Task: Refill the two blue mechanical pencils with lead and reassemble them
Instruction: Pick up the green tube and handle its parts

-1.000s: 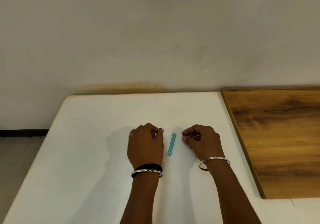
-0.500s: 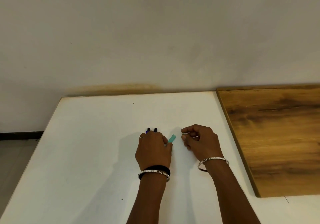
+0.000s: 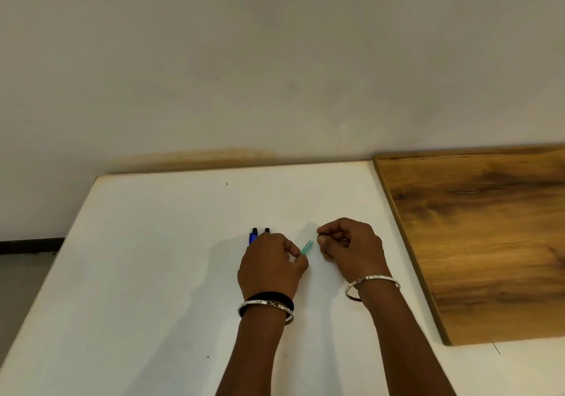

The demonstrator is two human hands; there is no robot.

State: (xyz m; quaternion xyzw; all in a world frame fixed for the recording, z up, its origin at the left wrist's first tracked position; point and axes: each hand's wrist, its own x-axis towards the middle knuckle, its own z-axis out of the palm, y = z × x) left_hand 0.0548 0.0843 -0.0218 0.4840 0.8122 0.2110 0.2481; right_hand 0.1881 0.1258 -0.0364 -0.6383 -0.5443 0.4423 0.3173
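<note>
From the head camera, a wooden board (image 3: 477, 242) lies on the right part of a white table (image 3: 137, 273), its far edge against a pale wall (image 3: 275, 59), and everything else sits to the left of that board. Nearest the board is the right hand (image 3: 351, 247), resting on the table with its fingers curled in and thumb and forefinger pinched on a small dark piece (image 3: 320, 237); it is too small to tell what it is. A silver bangle (image 3: 373, 281) circles that wrist. Just beyond the pinch, further from the board, a slim teal lead tube (image 3: 306, 247) slants on the table with its far end pointing at the right fingertips. Its near end is pinched between the thumb and forefinger of the left hand (image 3: 270, 265), whose other fingers are curled under. Further from the board again, the two blue mechanical pencils (image 3: 253, 235) lie side by side, with only their dark-tipped far ends showing past the left knuckles. Whether the left hand also grips them or merely covers them cannot be told. The left wrist wears a silver bracelet (image 3: 266, 305) and a black band (image 3: 269, 297).
</note>
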